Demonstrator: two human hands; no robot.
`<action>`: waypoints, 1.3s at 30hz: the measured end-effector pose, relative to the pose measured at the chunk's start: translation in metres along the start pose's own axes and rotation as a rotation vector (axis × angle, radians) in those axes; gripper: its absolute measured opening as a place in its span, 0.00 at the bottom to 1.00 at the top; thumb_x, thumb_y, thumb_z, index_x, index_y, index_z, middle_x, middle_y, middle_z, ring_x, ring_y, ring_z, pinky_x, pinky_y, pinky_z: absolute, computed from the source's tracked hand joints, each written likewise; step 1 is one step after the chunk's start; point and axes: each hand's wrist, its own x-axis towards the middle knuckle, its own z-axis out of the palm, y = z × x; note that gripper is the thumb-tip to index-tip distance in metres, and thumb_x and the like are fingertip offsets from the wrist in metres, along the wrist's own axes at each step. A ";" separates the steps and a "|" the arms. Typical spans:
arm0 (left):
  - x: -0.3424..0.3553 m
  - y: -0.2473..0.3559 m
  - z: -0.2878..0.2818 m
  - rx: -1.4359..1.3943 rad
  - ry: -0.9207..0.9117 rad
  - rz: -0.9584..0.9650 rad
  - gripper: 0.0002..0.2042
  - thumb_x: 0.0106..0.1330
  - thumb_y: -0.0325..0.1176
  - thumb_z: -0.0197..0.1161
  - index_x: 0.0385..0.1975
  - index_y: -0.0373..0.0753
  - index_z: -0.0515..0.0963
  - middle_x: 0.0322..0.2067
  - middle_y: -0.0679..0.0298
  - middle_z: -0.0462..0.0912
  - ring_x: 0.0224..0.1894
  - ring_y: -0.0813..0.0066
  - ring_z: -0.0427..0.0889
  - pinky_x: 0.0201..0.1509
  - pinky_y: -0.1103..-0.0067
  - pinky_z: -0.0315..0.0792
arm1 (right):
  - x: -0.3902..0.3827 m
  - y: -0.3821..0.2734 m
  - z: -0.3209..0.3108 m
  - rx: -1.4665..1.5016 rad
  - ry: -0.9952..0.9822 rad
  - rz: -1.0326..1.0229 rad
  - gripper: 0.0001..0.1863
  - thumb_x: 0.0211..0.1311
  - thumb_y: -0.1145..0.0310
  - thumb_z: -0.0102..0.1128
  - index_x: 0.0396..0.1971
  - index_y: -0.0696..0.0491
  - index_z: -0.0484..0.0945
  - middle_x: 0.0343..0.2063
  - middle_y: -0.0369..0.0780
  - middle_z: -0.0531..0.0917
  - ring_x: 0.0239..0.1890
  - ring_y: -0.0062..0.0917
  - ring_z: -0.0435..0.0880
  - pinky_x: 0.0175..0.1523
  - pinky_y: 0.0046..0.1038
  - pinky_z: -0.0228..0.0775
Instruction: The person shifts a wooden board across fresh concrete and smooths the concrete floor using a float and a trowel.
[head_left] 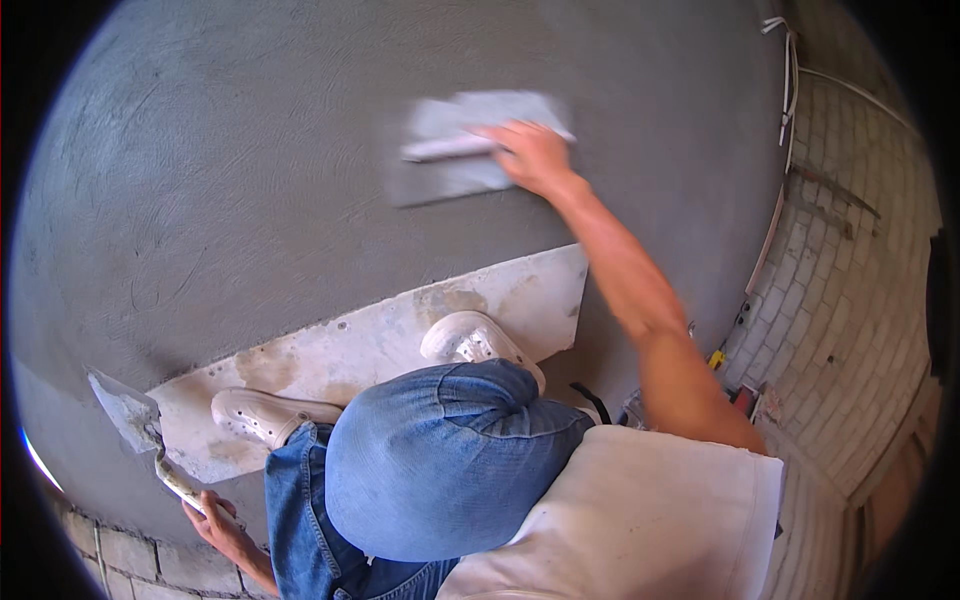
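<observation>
My right hand (535,155) is closed around the handle of a finishing trowel (470,185), a wide, flat rectangular one. It lies against the smooth grey mortar surface (250,180), well beyond my knees, and is smeared by motion. At the lower left my left hand (212,522) grips the handle of a pointed masonry trowel (125,412). Mortar clings to that blade, which sits beside the left end of a stained pale board (380,325).
On the board rest my white clogs (468,338), with my jeans-clad knee (430,450) bent above them. Pale brickwork (800,290) runs along the right, where a loose white cable (790,80) hangs. Grey blocks (125,550) show at the lower left. Small yellow and red items lie beside my right arm.
</observation>
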 end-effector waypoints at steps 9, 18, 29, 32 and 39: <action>-0.003 0.020 0.025 -0.111 0.011 0.136 0.13 0.67 0.35 0.56 0.47 0.36 0.69 0.20 0.70 0.66 0.19 0.85 0.64 0.21 0.86 0.54 | 0.083 -0.105 0.046 -0.019 0.182 -0.261 0.14 0.52 0.72 0.53 0.39 0.45 0.82 0.28 0.41 0.82 0.33 0.37 0.82 0.39 0.43 0.70; -0.005 -0.007 0.006 -0.103 0.014 0.036 0.17 0.66 0.36 0.58 0.51 0.36 0.66 0.20 0.71 0.67 0.17 0.85 0.64 0.20 0.85 0.56 | -0.081 0.108 0.011 0.140 0.048 0.461 0.20 0.54 0.66 0.64 0.48 0.52 0.79 0.44 0.46 0.82 0.51 0.41 0.79 0.57 0.35 0.68; -0.011 -0.004 -0.005 -0.095 0.023 -0.066 0.19 0.65 0.34 0.58 0.53 0.34 0.67 0.20 0.70 0.67 0.17 0.85 0.65 0.18 0.86 0.58 | 0.131 0.087 0.021 0.488 0.192 0.493 0.19 0.59 0.61 0.60 0.43 0.61 0.75 0.33 0.46 0.84 0.32 0.35 0.82 0.41 0.37 0.75; -0.010 -0.015 -0.004 -0.155 0.049 -0.018 0.18 0.65 0.33 0.58 0.53 0.34 0.67 0.22 0.71 0.67 0.18 0.86 0.66 0.19 0.87 0.60 | 0.048 0.063 0.053 0.338 -0.048 0.308 0.25 0.59 0.60 0.62 0.55 0.53 0.75 0.48 0.47 0.82 0.53 0.35 0.80 0.58 0.30 0.67; -0.013 -0.018 -0.001 -0.174 0.047 -0.151 0.16 0.65 0.31 0.57 0.50 0.34 0.68 0.24 0.70 0.68 0.20 0.85 0.66 0.21 0.85 0.63 | 0.079 0.164 0.029 0.811 0.417 0.918 0.20 0.62 0.67 0.59 0.50 0.63 0.74 0.38 0.44 0.82 0.37 0.29 0.83 0.37 0.31 0.79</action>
